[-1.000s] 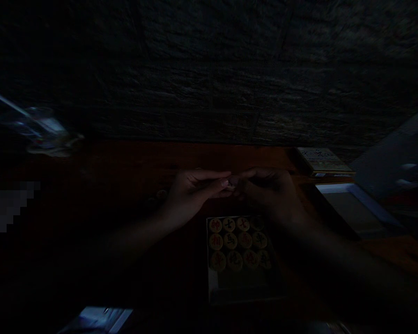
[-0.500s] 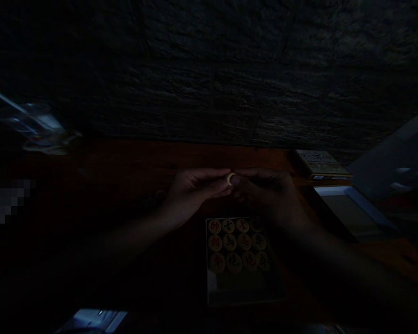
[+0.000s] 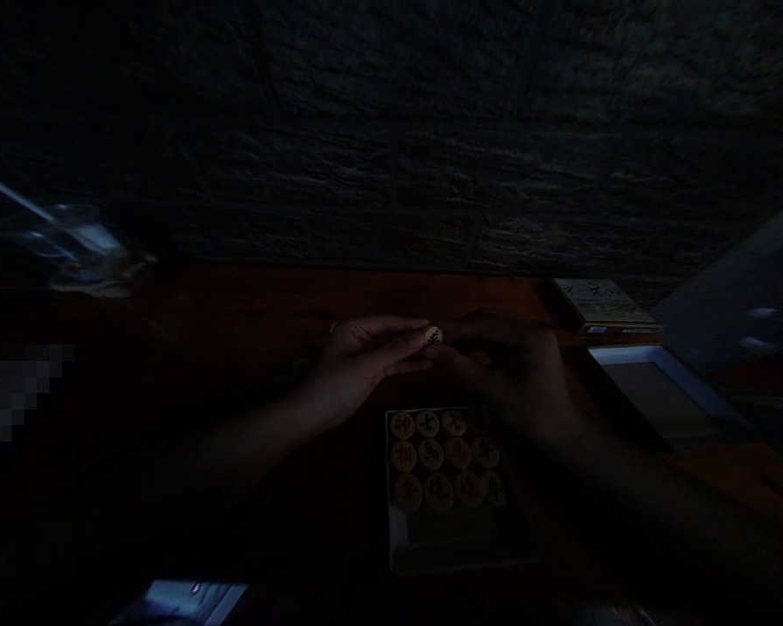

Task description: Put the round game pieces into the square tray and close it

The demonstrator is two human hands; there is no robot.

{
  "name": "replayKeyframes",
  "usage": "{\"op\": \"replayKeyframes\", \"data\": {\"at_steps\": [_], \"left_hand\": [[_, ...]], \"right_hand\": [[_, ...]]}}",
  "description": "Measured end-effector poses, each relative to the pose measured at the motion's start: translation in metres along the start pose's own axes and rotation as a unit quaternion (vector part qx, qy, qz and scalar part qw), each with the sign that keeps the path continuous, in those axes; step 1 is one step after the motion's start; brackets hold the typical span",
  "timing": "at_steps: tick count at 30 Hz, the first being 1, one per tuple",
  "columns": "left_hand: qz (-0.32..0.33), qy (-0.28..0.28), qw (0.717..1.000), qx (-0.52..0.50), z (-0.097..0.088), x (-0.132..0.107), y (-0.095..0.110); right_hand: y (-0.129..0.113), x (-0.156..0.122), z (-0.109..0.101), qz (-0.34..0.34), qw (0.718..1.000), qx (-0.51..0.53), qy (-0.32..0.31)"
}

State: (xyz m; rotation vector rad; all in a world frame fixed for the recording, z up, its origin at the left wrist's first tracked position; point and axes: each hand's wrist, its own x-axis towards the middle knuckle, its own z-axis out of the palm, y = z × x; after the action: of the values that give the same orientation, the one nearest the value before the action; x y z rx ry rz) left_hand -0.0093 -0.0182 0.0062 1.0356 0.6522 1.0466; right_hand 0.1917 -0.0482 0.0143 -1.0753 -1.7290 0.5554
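Note:
Just above the open box, my left hand (image 3: 356, 369) pinches a round Chinese chess piece (image 3: 434, 336) at its fingertips. A dark character shows on the piece's face. My right hand (image 3: 525, 369) is closed in from the other side, its thumb and fingertips at the edge of the same piece, partly lost in shadow. Below them lies an open shallow box (image 3: 398, 535) with rows of pieces, some marked red such as one piece (image 3: 403, 424), others dark such as another piece (image 3: 438, 492). The box's near part shows bare bottom.
On the right stand a closed printed box (image 3: 604, 303) and an open box lid (image 3: 659, 400). A clear plastic container (image 3: 88, 248) with a straw sits at far left. A stone wall (image 3: 391, 156) rises behind the table. A lit screen (image 3: 183, 600) shows at the bottom.
The held piece has turned so that its marked face shows, where before its rim was seen. The right fingers have shifted slightly. The boxed pieces stay in place.

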Motion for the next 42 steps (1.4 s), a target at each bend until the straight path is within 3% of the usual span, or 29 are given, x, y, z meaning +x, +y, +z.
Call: {"op": "replayKeyframes", "data": {"at_steps": [6, 12, 19, 23, 32, 42], "left_hand": [[-0.010, -0.005, 1.000, -0.026, 0.000, 0.000, -0.001], [-0.010, -0.019, 0.999, -0.030, -0.002, 0.001, -0.001], [-0.022, -0.006, 1.000, -0.018, -0.001, 0.001, 0.001], [-0.044, -0.035, 0.998, -0.039, -0.003, 0.002, 0.000], [-0.073, -0.055, 0.994, -0.052, -0.001, 0.000, 0.004], [-0.083, -0.073, 0.993, -0.040, -0.003, 0.000, 0.005]], "right_hand": [[-0.001, 0.001, 0.004, 0.047, 0.995, 0.083, 0.001], [0.001, 0.001, 0.005, 0.041, 0.995, 0.091, 0.006], [0.000, -0.002, 0.000, -0.065, 0.997, -0.047, -0.018], [-0.002, -0.005, -0.001, -0.122, 0.988, -0.099, -0.010], [-0.008, -0.002, -0.003, -0.188, 0.976, -0.108, -0.020], [-0.005, -0.003, -0.001, -0.192, 0.979, -0.060, -0.039]]}}
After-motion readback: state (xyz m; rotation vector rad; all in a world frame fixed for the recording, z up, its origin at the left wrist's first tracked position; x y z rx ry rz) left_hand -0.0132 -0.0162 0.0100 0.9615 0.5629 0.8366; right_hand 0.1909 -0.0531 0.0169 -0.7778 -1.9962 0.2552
